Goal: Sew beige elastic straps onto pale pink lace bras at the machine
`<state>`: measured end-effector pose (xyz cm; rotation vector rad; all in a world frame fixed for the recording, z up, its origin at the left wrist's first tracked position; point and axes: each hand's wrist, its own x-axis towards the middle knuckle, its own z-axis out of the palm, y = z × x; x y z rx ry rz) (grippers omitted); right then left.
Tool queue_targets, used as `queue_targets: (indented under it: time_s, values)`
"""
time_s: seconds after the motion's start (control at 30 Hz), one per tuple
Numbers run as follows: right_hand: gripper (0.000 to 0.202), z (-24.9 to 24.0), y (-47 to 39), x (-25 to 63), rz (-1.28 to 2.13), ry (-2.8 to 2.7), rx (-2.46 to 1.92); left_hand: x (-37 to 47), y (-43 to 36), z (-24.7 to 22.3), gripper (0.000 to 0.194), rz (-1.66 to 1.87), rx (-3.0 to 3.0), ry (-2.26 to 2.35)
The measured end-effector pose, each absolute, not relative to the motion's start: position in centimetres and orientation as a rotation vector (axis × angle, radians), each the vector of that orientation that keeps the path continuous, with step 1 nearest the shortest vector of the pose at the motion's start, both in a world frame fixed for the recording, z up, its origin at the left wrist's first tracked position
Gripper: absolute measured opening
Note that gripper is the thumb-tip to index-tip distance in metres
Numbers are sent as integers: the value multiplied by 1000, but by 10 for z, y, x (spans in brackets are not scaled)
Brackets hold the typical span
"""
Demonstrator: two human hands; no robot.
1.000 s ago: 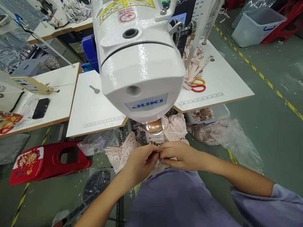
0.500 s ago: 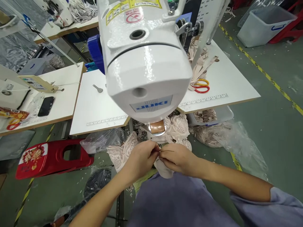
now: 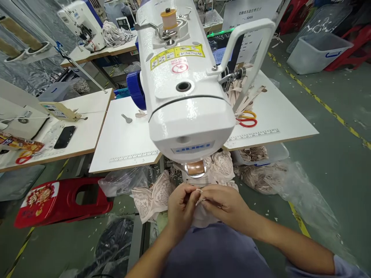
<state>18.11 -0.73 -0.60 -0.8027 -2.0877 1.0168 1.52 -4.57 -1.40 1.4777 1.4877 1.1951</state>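
My left hand (image 3: 182, 208) and my right hand (image 3: 226, 204) meet in front of the sewing machine (image 3: 191, 119), thumbs and fingers pinched together. Between their fingertips is a narrow cream bra strap (image 3: 199, 200), bent into a small curve; the fingers hide most of it. Pale fabric hangs under my right hand. Just beyond my fingers is the machine's sewing head end (image 3: 196, 168), with beige lace bras (image 3: 222, 166) heaped behind it and to its right. Another lace bra (image 3: 153, 195) lies to the left of my left hand.
White table panels (image 3: 127, 135) flank the machine. Red-and-yellow scissors (image 3: 247, 119) and beige straps (image 3: 242, 96) lie on the right panel. Below it are a clear bin (image 3: 278, 152) and plastic bags (image 3: 301, 189). A red stool (image 3: 66, 199) stands at left; a phone (image 3: 65, 137) lies on the neighbouring table.
The view has tilted up and shifted, showing more of the machine's top. My fingertips have drawn slightly apart, and the thin strap between them now shows.
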Motion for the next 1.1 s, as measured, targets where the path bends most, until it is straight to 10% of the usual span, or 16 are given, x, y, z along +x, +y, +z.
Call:
queue_targets:
  time_s: [1.1]
  values:
    - [22,26,31,197,1259,-2404,-861,-7,-31,18,17,996,2204,1349]
